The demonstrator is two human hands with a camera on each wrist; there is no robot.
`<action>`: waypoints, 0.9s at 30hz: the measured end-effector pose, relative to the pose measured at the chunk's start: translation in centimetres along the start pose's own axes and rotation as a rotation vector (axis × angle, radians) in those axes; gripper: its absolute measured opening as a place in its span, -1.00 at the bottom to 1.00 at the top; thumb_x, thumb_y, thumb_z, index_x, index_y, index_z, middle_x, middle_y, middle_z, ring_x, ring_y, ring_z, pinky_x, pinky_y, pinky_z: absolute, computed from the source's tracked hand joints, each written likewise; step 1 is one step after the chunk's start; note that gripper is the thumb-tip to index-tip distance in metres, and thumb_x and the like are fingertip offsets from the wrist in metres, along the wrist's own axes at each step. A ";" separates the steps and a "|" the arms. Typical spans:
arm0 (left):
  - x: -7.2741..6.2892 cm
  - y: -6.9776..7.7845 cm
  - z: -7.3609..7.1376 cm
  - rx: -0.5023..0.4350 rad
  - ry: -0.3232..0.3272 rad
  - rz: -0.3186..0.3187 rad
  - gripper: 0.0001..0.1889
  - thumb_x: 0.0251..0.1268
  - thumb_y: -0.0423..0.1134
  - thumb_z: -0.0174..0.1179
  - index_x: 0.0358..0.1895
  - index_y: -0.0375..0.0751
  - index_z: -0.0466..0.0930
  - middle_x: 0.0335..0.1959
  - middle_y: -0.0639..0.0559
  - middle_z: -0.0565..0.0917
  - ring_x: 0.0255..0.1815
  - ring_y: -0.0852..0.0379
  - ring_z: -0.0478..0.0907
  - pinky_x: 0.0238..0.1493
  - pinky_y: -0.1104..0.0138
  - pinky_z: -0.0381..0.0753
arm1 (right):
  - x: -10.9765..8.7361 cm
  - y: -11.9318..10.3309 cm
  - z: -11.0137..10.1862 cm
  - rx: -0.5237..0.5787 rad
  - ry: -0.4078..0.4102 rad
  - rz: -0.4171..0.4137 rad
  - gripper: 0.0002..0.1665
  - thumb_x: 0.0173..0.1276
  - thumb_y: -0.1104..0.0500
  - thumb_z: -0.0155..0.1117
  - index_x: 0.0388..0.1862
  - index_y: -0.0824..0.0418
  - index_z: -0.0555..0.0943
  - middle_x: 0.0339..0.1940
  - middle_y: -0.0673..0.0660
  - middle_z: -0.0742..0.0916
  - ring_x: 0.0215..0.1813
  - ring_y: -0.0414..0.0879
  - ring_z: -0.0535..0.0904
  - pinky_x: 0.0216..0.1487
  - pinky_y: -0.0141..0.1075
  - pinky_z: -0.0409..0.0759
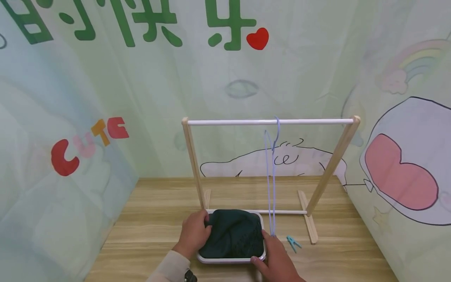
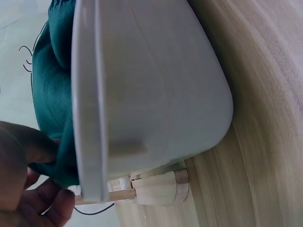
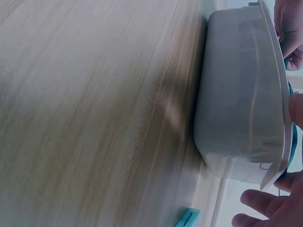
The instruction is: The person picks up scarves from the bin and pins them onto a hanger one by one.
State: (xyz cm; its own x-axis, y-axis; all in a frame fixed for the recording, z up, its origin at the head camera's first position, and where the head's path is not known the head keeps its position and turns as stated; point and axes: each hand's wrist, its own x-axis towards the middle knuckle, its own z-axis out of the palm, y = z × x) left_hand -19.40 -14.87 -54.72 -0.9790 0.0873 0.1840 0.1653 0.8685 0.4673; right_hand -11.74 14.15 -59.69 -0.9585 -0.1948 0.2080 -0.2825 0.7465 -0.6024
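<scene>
A dark green cloth garment (image 1: 232,235) lies bunched in a white plastic basin (image 1: 229,260), filling it to the rim. My left hand (image 1: 193,234) pinches the garment at the basin's left side, its thumb and fingertips closed on a fold, as the left wrist view also shows. At the basin's right side, my right hand (image 1: 278,258) touches the rim with its thumb on the near corner. Its other fingers (image 3: 258,201) reach out rather straight, one of them right at the rim.
Behind the basin stands a wooden rack (image 1: 332,168) with a white top rod (image 1: 229,122). A lilac hanger (image 1: 273,176) hangs from that rod. A blue clothespin (image 1: 293,243) lies on the wooden table (image 1: 141,227) right of the right hand. Printed cloth walls (image 1: 155,98) enclose the table.
</scene>
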 end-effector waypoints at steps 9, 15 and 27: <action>0.0 0.1 0.2 0.007 -0.097 -0.060 -0.59 0.17 -0.19 0.52 0.03 -0.31 0.72 -0.06 -0.19 0.78 -0.02 -0.20 0.71 -0.04 -0.15 0.53 | 0.0 -0.7 -0.8 0.069 -0.075 0.061 0.02 0.28 -0.19 0.53 0.51 0.36 0.40 0.39 0.43 0.59 0.43 0.55 0.43 0.35 0.41 0.43; -0.1 0.4 -0.3 -0.096 -0.035 -0.076 -0.82 0.26 -0.28 0.35 -0.11 -0.21 0.70 -0.17 -0.10 0.76 -0.14 -0.10 0.68 -0.01 -0.13 0.60 | 0.1 -0.9 -1.0 0.069 -0.112 0.109 0.04 0.28 -0.21 0.52 0.52 0.37 0.38 0.40 0.46 0.58 0.45 0.54 0.41 0.38 0.41 0.41; -1.1 2.6 -2.8 -0.558 0.049 -0.067 -0.85 0.28 -0.48 0.16 -0.13 -0.23 0.55 -0.33 -0.06 0.61 -0.27 0.06 0.53 -0.23 0.27 0.57 | 0.2 -1.2 -1.2 0.078 -0.110 0.110 0.07 0.26 -0.21 0.54 0.52 0.38 0.37 0.38 0.44 0.60 0.45 0.48 0.44 0.40 0.37 0.41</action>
State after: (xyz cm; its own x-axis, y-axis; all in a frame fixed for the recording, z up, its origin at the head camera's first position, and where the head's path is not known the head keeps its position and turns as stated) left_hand -17.58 -14.09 -51.27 -0.9851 0.0065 0.1720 0.1539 0.4802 0.8635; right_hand -11.54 14.03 -58.01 -0.9810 -0.1860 0.0544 -0.1733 0.7161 -0.6762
